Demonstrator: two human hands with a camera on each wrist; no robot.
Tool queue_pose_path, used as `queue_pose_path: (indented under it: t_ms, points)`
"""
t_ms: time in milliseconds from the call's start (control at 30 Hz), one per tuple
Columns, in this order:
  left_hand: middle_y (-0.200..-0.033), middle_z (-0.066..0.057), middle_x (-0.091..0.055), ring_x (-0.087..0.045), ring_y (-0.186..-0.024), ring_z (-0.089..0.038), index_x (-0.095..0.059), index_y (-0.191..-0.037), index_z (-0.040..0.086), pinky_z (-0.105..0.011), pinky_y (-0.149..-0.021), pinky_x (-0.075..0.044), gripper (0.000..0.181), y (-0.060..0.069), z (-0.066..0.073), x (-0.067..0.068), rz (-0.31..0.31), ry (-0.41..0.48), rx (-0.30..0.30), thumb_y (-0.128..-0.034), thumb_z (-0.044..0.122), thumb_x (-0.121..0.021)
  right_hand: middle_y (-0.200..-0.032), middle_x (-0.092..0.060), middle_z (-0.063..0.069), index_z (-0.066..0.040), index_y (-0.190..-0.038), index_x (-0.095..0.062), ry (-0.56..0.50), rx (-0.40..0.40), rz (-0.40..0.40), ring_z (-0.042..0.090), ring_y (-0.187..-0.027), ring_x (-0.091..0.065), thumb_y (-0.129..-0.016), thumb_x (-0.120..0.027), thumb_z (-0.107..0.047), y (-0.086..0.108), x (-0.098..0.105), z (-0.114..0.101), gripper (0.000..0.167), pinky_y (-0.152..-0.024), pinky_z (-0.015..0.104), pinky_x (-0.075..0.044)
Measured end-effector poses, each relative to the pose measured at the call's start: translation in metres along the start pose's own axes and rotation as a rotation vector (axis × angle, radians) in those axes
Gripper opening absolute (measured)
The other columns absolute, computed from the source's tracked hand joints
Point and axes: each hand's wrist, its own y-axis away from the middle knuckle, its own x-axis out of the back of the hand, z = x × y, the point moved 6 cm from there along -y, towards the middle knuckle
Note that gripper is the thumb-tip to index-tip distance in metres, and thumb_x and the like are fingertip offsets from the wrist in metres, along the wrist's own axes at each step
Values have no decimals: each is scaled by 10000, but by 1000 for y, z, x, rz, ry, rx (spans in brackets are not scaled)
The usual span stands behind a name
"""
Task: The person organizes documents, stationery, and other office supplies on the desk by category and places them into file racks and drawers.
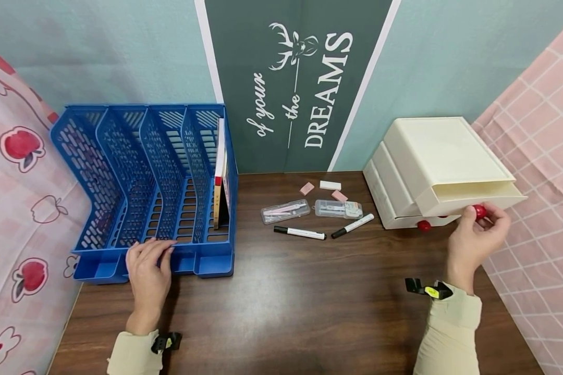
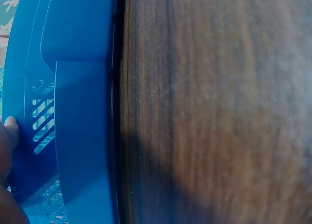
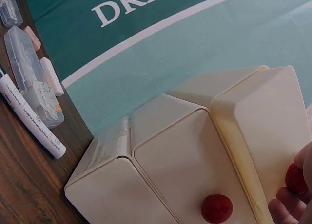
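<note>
At the right, my right hand (image 1: 478,237) pinches the round red knob (image 1: 479,211) of the top drawer (image 1: 474,202). That drawer stands partly pulled out of the cream drawer unit (image 1: 450,148); what lies inside cannot be seen. The right wrist view shows the fingertips (image 3: 280,212) around the knob, with another red knob (image 3: 217,208) on the drawer below. On the left, my left hand (image 1: 150,271) grips the front rim of a blue file rack (image 1: 183,255), fingers bent over the edge. Its thumb lies against the blue plastic in the left wrist view.
Books (image 1: 219,177) stand in the rack's right compartment. Between rack and drawers lie two markers (image 1: 300,233), two clear cases (image 1: 285,211), pink erasers (image 1: 307,188) and a white eraser (image 1: 330,185). Fabric hangs behind and at both sides of the wooden table (image 1: 281,312).
</note>
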Motion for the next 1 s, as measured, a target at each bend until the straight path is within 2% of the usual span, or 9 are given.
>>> queue_pose_path:
  t_ms: [233, 467, 633, 867, 1000]
  points:
    - [-1029, -224, -743, -575, -1154, -418, -764, -1010, -23, -553, -1132, -259, 108, 1, 0, 1, -2, -9, 1, -912, -26, -717, -1024, -560, 98, -46, -1059, -651, -72, -24, 48, 137, -853, -529, -891, -587, 94, 5, 11, -5, 228, -729, 197, -425]
    - [-1009, -225, -743, -575, -1138, -428, -762, -992, -23, -580, -1118, -266, 119, 1, -1, 0, 13, 0, 4, -881, -60, -737, -999, -577, 102, -27, -1038, -670, -96, 7, 114, 138, -802, -547, -881, -589, 91, 11, 21, -12, 212, -665, 180, -423]
    - [-1003, -223, -743, -576, -1132, -432, -762, -986, -23, -572, -1120, -266, 119, 0, -1, -1, 18, 7, 4, -877, -65, -738, -997, -559, 144, 7, -1012, -658, -199, 19, 135, 180, -773, -551, -870, -561, 124, 15, 28, -13, 208, -591, 185, -462]
    - [-1024, -216, -745, -569, -1149, -415, -765, -1002, -22, -562, -1130, -259, 106, 1, -1, -1, -5, -7, 12, -905, -34, -723, -962, -550, 151, 9, -996, -643, -244, 17, 186, 194, -789, -534, -856, -550, 133, 20, 38, -7, 209, -617, 207, -464]
    - [-1011, -216, -744, -570, -1137, -422, -765, -992, -19, -541, -1137, -257, 112, 1, -1, -1, 14, 6, 8, -890, -51, -732, -965, -531, 154, 21, -993, -622, -271, 7, 207, 190, -800, -501, -852, -526, 149, 23, 41, -8, 214, -613, 211, -462]
